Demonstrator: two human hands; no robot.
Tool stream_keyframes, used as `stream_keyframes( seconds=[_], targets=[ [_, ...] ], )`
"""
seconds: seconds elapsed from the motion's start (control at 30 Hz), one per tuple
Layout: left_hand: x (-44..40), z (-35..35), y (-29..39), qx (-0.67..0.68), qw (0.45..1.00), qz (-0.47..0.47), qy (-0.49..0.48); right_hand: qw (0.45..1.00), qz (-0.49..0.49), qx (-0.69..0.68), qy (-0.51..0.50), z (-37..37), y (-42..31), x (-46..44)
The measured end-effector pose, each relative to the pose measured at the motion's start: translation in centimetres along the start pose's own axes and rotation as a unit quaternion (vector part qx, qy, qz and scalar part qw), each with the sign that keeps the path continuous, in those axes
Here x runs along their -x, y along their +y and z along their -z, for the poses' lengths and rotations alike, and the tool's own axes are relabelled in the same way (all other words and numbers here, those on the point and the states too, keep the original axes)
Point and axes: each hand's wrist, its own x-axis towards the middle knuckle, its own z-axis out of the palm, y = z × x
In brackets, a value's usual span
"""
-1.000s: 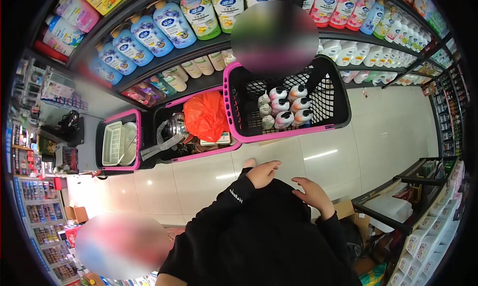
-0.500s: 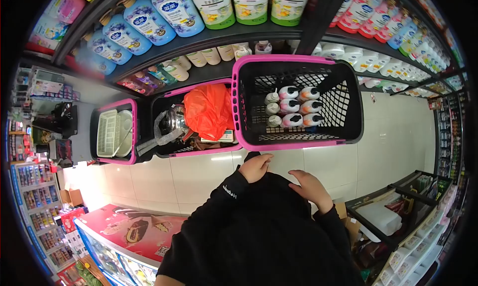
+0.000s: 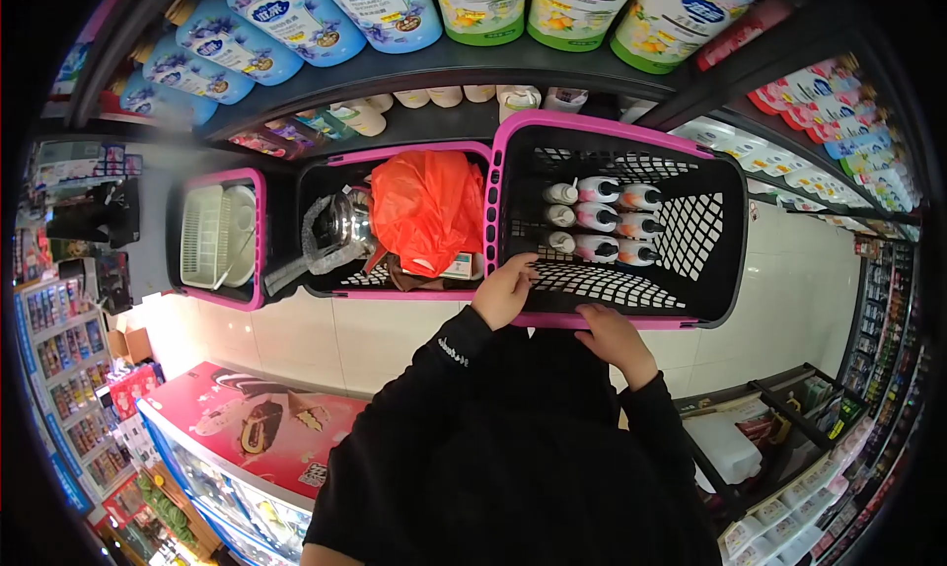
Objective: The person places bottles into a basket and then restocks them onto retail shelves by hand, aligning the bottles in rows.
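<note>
In front of me stands a black shopping basket (image 3: 725, 241) with a pink rim. Inside it are several pump bottles (image 3: 597, 219), white, pink and orange, some with black tops, grouped in rows. My left hand (image 3: 503, 292) is at the basket's near left corner, its fingers stretched over the rim and apart. At the near rim is my right hand (image 3: 617, 341), fingers extended, the tips at the pink edge. Neither hand holds a bottle. Whether the fingers press on the rim is hard to tell.
To the left, a second basket (image 3: 395, 295) holds an orange-red plastic bag (image 3: 424, 211) and a pot (image 3: 340, 231). Further left, another basket (image 3: 258, 241) has a pale dish rack (image 3: 204, 236). Shelved bottles (image 3: 478, 9) line the back. A red-topped freezer (image 3: 247, 418) stands lower left.
My hands have moved from in front of my body to the near rim of the basket. The view has shifted, so the basket sits lower and further right.
</note>
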Motion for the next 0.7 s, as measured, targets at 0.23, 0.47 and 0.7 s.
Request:
stream_keyframes(
  seconds=[0.23,0.47,0.7],
  targets=[
    [-3.5,-5.1,-5.2,0.155,0.964,0.205,0.064,0.994,-0.048,0.006,-0.103,-2.8,7.0,-3.7],
    [-8.5,-8.1,-10.5,0.369,0.808,0.425,0.173,0.978,-0.072,-0.045,-0.191,-5.6,12.0,-8.5],
    [-12.4,-11.8,-19.7,0.458,0.701,0.513,0.192,0.982,-0.05,0.084,-0.161,-6.9,13.1,-11.8]
  ],
)
